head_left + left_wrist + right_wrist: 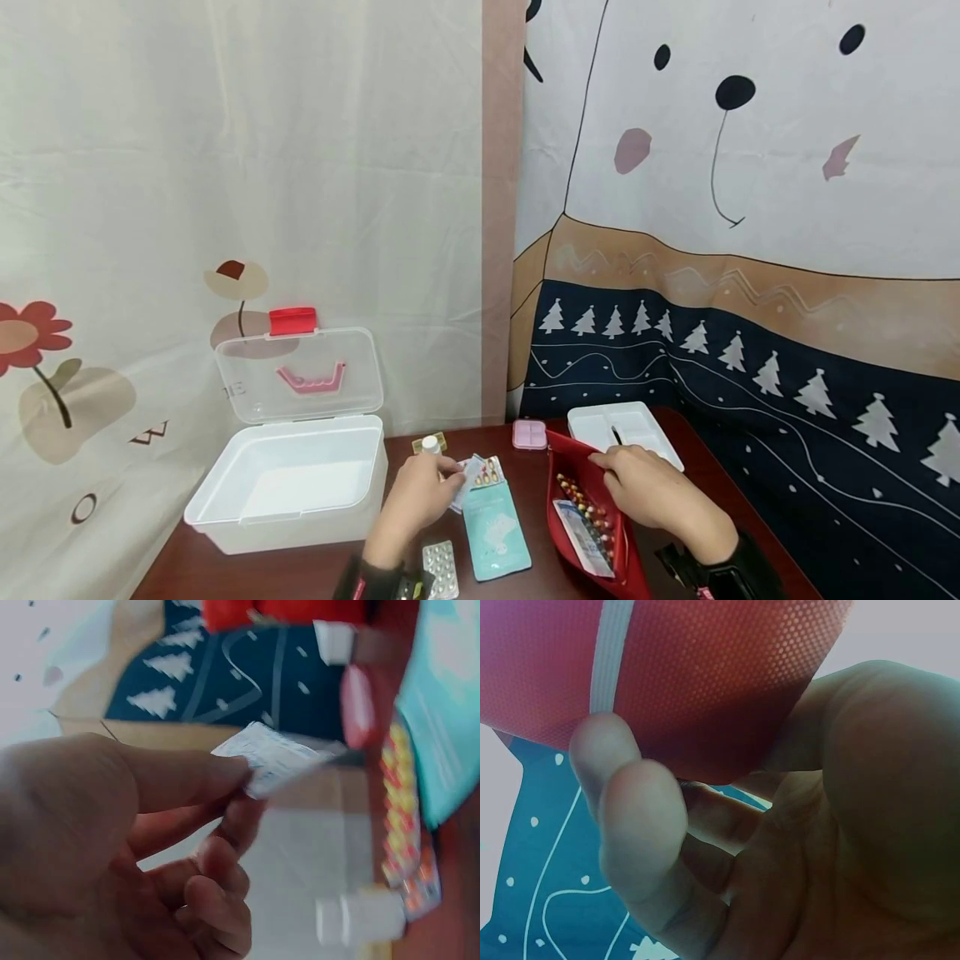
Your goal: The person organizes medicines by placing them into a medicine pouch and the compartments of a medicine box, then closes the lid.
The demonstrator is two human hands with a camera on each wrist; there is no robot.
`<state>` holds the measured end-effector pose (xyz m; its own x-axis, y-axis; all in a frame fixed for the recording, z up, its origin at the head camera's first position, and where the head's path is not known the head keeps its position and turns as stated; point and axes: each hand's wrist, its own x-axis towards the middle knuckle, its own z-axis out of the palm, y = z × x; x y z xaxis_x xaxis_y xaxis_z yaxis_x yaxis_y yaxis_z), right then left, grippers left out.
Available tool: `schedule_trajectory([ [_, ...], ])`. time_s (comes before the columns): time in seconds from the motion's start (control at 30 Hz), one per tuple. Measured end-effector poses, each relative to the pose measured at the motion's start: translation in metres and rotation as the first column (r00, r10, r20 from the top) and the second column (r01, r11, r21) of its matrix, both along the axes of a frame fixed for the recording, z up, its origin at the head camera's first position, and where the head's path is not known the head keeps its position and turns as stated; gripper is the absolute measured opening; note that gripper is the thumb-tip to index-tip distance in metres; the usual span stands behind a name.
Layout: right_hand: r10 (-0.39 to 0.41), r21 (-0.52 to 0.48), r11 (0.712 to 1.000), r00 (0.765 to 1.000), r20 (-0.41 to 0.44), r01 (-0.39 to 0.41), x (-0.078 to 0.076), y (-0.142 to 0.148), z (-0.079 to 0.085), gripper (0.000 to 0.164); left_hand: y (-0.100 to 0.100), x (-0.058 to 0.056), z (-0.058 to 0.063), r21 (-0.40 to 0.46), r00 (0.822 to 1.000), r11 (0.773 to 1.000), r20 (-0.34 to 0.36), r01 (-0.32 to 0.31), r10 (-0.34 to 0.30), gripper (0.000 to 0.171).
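Observation:
My left hand (420, 493) pinches a small flat white packet with bluish print (274, 757) between thumb and forefinger; the other fingers are loosely curled. In the head view it hovers over the top of a teal pouch (497, 533) and a blister pack of capsules (491, 472). My right hand (651, 490) grips the edge of a red zip pouch (633, 557), which is held open. Inside the pouch lie red-and-yellow capsules in blister packs (585, 508) and a white-and-blue packet (581, 537). In the right wrist view, red fabric with a pale strip (613, 660) meets the fingertips.
An open white box (352, 508) with a clear lid (255, 392) stands at left. A white bottle (431, 444), a pink pill case (529, 434) and a white tray (637, 421) sit toward the back. A silver blister pack (441, 569) lies near the left wrist.

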<state>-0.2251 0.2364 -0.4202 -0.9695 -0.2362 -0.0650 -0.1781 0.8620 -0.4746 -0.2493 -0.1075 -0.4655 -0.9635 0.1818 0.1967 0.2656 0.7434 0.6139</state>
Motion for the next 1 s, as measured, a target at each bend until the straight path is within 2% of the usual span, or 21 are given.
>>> schedule_trajectory([
  [0.1, 0.002, 0.006, 1.000, 1.000, -0.007, -0.002, 0.000, 0.000, 0.000, 0.031, 0.012, 0.005, 0.009, 0.080, 1.000, 0.997, 0.014, 0.021, -0.023, 0.013],
  [0.23, 0.004, 0.014, 1.000, 1.000, -0.016, -0.004, 0.001, 0.000, 0.001, 0.031, 0.029, 0.008, 0.014, 0.174, 0.999, 0.984, 0.029, 0.038, -0.043, 0.014],
  [0.37, 0.004, 0.013, 1.000, 1.000, -0.021, -0.004, 0.001, 0.000, 0.001, 0.031, 0.051, 0.009, 0.016, 0.215, 0.998, 0.976, 0.046, 0.028, -0.038, 0.014],
  [0.57, 0.006, 0.013, 1.000, 1.000, -0.016, -0.006, 0.000, 0.001, 0.000, 0.031, 0.089, 0.013, 0.018, 0.201, 0.997, 0.979, 0.066, 0.034, -0.048, 0.008],
  [0.7, 0.003, 0.011, 1.000, 1.000, -0.010, -0.003, 0.000, 0.001, 0.000, 0.031, 0.110, 0.011, 0.016, 0.172, 0.997, 0.985, 0.070, 0.032, -0.045, 0.006],
  [1.0, 0.013, 0.026, 1.000, 1.000, -0.022, -0.012, 0.000, 0.001, 0.000, 0.033, 0.141, 0.009, 0.006, 0.162, 0.988, 0.986, 0.137, 0.042, -0.065, 0.021],
])
